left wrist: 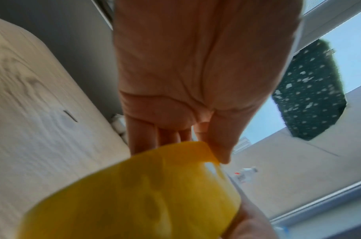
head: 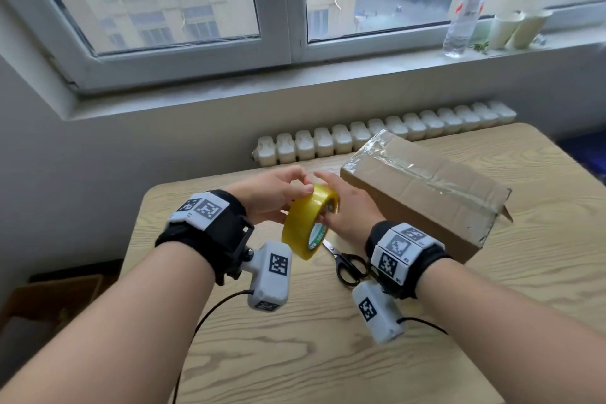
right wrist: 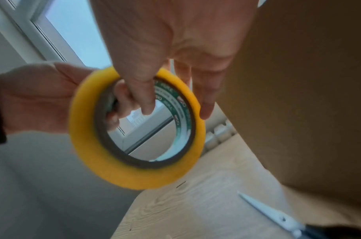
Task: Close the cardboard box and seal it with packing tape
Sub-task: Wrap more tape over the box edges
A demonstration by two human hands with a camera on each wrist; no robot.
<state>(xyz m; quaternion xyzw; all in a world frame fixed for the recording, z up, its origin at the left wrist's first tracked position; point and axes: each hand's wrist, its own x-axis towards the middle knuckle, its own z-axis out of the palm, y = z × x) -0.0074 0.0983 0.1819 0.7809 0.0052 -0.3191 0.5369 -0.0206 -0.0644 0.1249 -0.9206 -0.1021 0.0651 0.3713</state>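
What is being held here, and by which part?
The yellow tape roll, by both hands. The right hand has its thumb through the core and fingers on the outer rim; the left hand grips the opposite rim, thumb on top.

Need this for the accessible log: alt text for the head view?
Both hands, left and right, hold a yellow tape roll above a wooden table. Scissors lie under the right wrist; a closed cardboard box sits behind, below a window.
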